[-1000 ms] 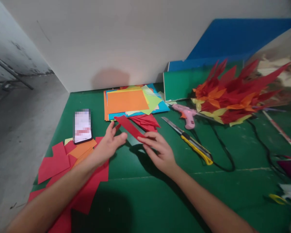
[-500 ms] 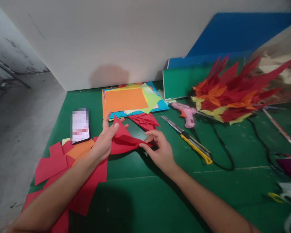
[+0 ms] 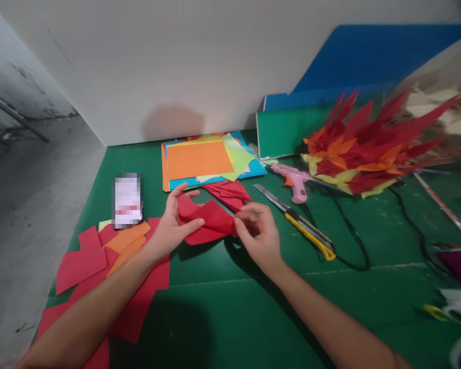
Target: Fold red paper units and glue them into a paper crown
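Observation:
A partly folded sheet of red paper [image 3: 211, 221] is held between both hands just above the green table. My left hand [image 3: 176, 220] grips its left side, thumb on top and fingers behind. At the right end, my right hand [image 3: 259, 233] pinches the narrow part between thumb and fingers. Behind the paper lie folded red paper pieces [image 3: 230, 193], partly hidden by the right hand. Loose red sheets [image 3: 82, 264] and orange paper pieces [image 3: 126, 241] spread out under and beside my left forearm.
A phone [image 3: 127, 201] lies at the left. Stacked coloured paper [image 3: 200, 158] sits at the back. To the right are a box cutter [image 3: 295, 223] with its blade out, a pink glue gun [image 3: 292, 179] with a cord, and a flame-like red and orange paper piece [image 3: 369, 148].
The red paper's left part has been bent over, its upright point now lowered. My left thumb has come forward onto the paper. My right hand keeps its pinch at the right end.

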Available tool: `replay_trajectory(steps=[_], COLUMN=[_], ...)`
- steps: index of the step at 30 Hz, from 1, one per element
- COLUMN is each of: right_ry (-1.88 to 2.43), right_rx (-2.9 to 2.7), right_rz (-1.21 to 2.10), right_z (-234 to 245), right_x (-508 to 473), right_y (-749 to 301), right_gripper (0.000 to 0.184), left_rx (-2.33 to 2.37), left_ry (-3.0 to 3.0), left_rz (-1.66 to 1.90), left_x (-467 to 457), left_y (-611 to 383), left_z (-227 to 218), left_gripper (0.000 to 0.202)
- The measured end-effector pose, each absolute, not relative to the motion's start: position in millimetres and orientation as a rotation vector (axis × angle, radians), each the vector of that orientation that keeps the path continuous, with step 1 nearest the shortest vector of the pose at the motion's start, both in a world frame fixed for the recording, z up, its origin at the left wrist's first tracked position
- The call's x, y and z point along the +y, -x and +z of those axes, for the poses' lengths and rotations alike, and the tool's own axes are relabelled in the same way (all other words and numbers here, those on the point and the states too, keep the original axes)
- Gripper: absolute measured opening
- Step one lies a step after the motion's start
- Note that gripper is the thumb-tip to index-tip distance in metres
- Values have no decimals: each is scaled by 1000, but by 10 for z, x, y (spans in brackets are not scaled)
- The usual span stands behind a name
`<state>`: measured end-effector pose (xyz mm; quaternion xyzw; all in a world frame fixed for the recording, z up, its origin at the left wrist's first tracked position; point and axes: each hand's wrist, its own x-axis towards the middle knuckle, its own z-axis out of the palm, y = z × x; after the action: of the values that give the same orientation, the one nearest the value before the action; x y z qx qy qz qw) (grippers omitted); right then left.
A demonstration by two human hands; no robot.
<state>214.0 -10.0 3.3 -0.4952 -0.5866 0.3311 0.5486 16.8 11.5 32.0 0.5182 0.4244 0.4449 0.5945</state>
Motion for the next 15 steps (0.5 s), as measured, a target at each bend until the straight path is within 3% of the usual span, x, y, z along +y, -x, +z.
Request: replay_trajectory(steps=[4, 10, 15], right_ry=[1147, 1160, 1109], right_rx=[-1361, -1406, -1654], right_rz=[825, 734, 732], right_z=[36, 65, 127], right_x=[-83, -42, -65], right_y=[-2163, -2220, -2220], right_gripper=[21, 6, 16], left_rx=[1077, 1235, 1123], left_ry=[-1233, -1304, -1154], left_rz=[1049, 1072, 1216], left_x=[171, 214, 200], left_y=[-80, -3, -17], left_z=[462, 525, 240], left_gripper=[72, 69, 65])
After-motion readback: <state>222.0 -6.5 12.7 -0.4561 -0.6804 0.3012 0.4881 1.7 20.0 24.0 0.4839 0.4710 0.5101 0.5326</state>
